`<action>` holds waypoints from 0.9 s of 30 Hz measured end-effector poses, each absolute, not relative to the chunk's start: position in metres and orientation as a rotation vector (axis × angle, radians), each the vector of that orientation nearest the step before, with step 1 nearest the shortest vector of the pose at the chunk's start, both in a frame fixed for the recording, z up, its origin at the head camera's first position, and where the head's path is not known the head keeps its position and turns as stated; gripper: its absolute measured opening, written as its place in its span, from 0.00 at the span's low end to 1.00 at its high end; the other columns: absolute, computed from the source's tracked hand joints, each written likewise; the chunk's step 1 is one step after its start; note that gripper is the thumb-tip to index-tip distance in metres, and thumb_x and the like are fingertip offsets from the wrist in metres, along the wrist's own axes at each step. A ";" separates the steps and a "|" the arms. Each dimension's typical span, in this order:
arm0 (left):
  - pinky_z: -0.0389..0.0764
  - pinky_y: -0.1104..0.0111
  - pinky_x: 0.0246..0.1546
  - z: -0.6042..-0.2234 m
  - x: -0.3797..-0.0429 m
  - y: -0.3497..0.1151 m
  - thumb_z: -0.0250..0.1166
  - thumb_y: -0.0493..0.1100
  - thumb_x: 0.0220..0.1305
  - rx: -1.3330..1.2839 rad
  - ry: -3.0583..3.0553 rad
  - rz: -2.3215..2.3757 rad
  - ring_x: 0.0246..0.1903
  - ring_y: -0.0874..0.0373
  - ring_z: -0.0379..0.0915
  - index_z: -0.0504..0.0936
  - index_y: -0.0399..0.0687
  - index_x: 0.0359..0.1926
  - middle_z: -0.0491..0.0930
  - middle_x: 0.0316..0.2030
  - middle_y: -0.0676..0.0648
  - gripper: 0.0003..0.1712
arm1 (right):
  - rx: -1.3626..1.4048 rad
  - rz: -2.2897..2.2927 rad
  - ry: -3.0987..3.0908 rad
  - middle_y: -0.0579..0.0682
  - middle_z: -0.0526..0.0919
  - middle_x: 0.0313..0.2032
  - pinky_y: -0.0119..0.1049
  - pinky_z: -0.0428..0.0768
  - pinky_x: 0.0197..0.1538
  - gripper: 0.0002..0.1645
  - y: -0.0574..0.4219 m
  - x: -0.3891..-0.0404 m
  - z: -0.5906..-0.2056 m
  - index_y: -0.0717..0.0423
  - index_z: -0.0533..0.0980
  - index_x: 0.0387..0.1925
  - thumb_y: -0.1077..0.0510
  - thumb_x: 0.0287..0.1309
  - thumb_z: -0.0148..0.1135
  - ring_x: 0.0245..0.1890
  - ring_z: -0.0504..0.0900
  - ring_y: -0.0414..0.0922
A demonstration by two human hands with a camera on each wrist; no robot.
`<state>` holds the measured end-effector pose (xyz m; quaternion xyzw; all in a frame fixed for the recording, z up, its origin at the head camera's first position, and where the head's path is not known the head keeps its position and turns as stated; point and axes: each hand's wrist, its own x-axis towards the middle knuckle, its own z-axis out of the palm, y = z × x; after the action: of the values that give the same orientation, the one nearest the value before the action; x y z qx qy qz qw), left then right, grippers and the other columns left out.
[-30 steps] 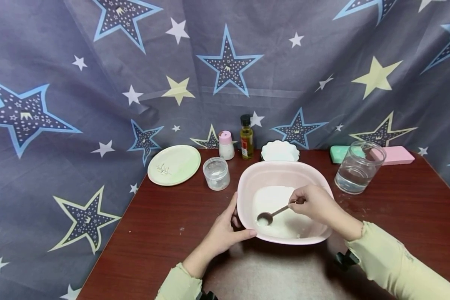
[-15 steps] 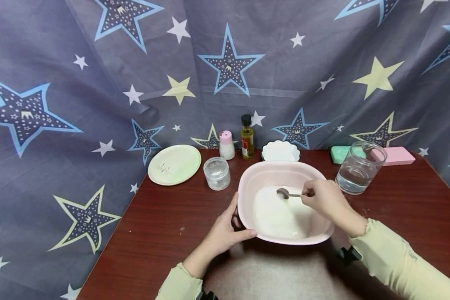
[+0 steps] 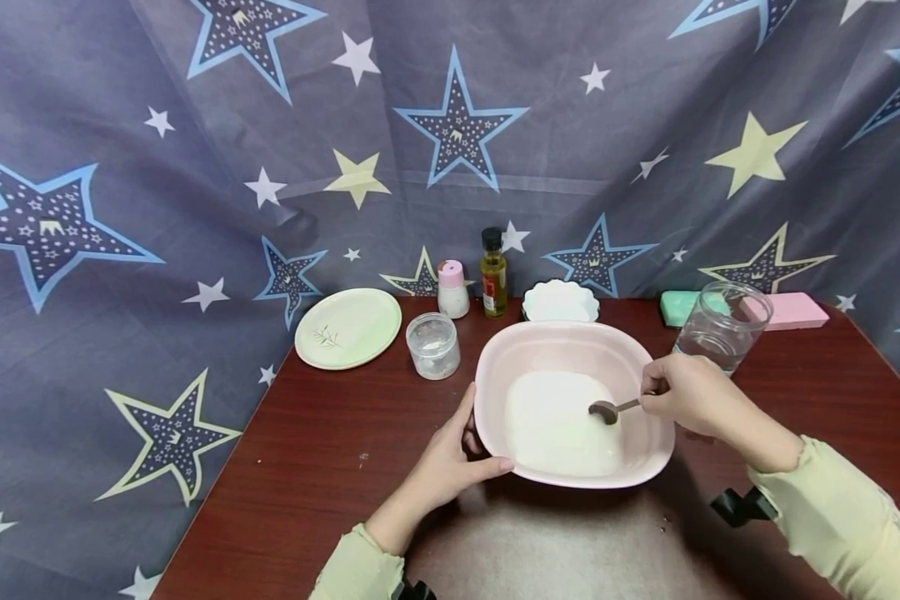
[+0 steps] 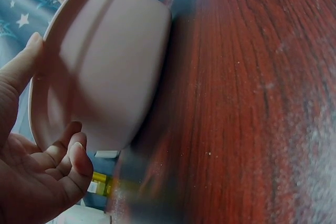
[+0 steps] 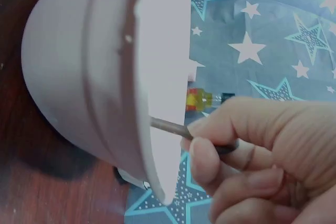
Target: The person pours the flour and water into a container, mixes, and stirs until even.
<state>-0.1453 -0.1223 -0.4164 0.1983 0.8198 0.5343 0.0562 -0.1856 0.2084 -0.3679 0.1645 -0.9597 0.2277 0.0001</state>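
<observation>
A pale pink basin [image 3: 570, 352] stands on the dark red table, with a white layer [image 3: 551, 425] covering its bottom. My left hand [image 3: 444, 467] holds the basin's left side, thumb on the rim; in the left wrist view its bent fingers [image 4: 79, 156] are against the outer wall. At the basin's right rim, my right hand [image 3: 693, 392] pinches the handle of a small brown spoon [image 3: 604, 412]. The spoon's bowl is over the right part of the white layer. In the right wrist view the handle [image 5: 169, 125] runs over the rim between thumb and forefinger.
Behind the basin are an oval plate [image 3: 348, 329], a clear jar [image 3: 432, 348], a pink-capped shaker [image 3: 452, 293], an oil bottle [image 3: 494, 279] and a white scalloped dish [image 3: 561, 302]. A glass of water [image 3: 723, 329] stands right, partly behind my right hand, before green [image 3: 677, 308] and pink blocks [image 3: 798, 311].
My right hand has moved the spoon from the basin's front left, up over the middle, to the right side near the rim. My left hand stays on the basin.
</observation>
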 end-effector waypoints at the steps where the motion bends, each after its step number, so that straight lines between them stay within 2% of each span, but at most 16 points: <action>1: 0.74 0.65 0.34 -0.418 -0.146 -0.122 0.76 0.36 0.51 0.601 2.487 1.623 0.33 0.38 0.72 0.44 0.32 0.75 0.75 0.31 0.35 0.61 | 0.523 0.740 -3.034 0.38 0.71 0.14 0.34 0.67 0.21 0.12 0.211 -0.185 -0.367 0.46 0.75 0.15 0.64 0.45 0.64 0.15 0.69 0.39; 5: 0.75 0.61 0.34 -0.435 -0.153 -0.123 0.77 0.36 0.50 0.601 2.507 1.626 0.32 0.40 0.72 0.44 0.35 0.75 0.74 0.33 0.41 0.61 | 0.563 0.868 -3.092 0.39 0.72 0.15 0.32 0.68 0.20 0.12 0.218 -0.185 -0.367 0.47 0.76 0.17 0.65 0.46 0.65 0.16 0.69 0.39; 9: 0.75 0.64 0.34 -0.453 -0.160 -0.126 0.78 0.39 0.49 0.602 2.528 1.633 0.32 0.47 0.73 0.46 0.42 0.77 0.74 0.35 0.47 0.62 | 0.643 1.046 -3.116 0.40 0.73 0.15 0.31 0.67 0.17 0.11 0.222 -0.185 -0.371 0.50 0.78 0.19 0.66 0.48 0.66 0.14 0.67 0.37; 12: 0.75 0.66 0.35 -0.458 -0.162 -0.127 0.78 0.42 0.49 0.609 2.519 1.656 0.32 0.52 0.72 0.47 0.46 0.77 0.75 0.36 0.48 0.63 | 0.752 1.144 -3.089 0.39 0.72 0.15 0.30 0.66 0.19 0.10 0.221 -0.186 -0.376 0.51 0.79 0.19 0.66 0.49 0.68 0.15 0.66 0.35; 19: 0.74 0.68 0.34 -0.459 -0.161 -0.129 0.79 0.43 0.48 0.611 2.505 1.683 0.31 0.54 0.71 0.48 0.45 0.77 0.76 0.38 0.49 0.62 | 0.854 1.091 -3.012 0.35 0.70 0.15 0.29 0.66 0.25 0.13 0.201 -0.184 -0.387 0.46 0.77 0.17 0.63 0.47 0.71 0.19 0.67 0.32; 27: 0.74 0.68 0.35 -0.459 -0.160 -0.128 0.79 0.43 0.48 0.601 2.511 1.676 0.31 0.54 0.72 0.48 0.45 0.77 0.75 0.37 0.51 0.62 | 0.894 1.022 -2.873 0.33 0.68 0.15 0.29 0.65 0.26 0.16 0.173 -0.184 -0.393 0.46 0.75 0.14 0.67 0.44 0.69 0.20 0.65 0.31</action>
<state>-0.1601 -0.1277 -0.4585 0.1951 0.8154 0.5442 0.0315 -0.1845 0.1725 -0.3930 0.2812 -0.9040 0.3215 -0.0182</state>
